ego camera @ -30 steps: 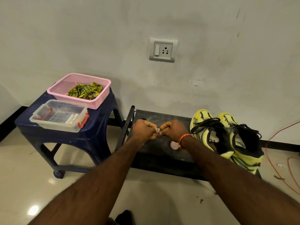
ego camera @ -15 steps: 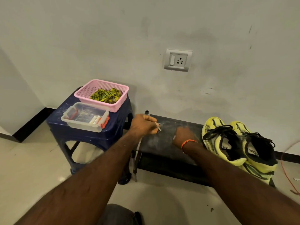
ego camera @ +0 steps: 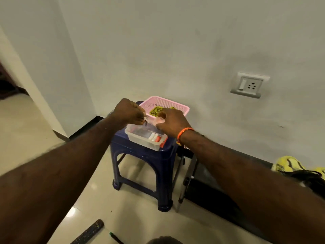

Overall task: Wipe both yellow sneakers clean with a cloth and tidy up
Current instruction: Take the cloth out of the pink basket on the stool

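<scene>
Both hands raised over clear plastic box (ego camera: 146, 138) on blue stool: left hand (ego camera: 129, 111) pinched on small metal item, right hand (ego camera: 173, 121) gripping pale pink object. Yellow sneakers (ego camera: 288, 165) well right, nearer right hand; cloth (ego camera: 155, 110) in pink basket (ego camera: 179, 104) just beyond.

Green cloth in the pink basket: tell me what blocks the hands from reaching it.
Nothing visible. Both hands, left hand and right hand, hover over the clear box, just in front of the pink basket. The green cloth lies uncovered in the open-topped basket. Each hand already pinches a small item, though.
</scene>
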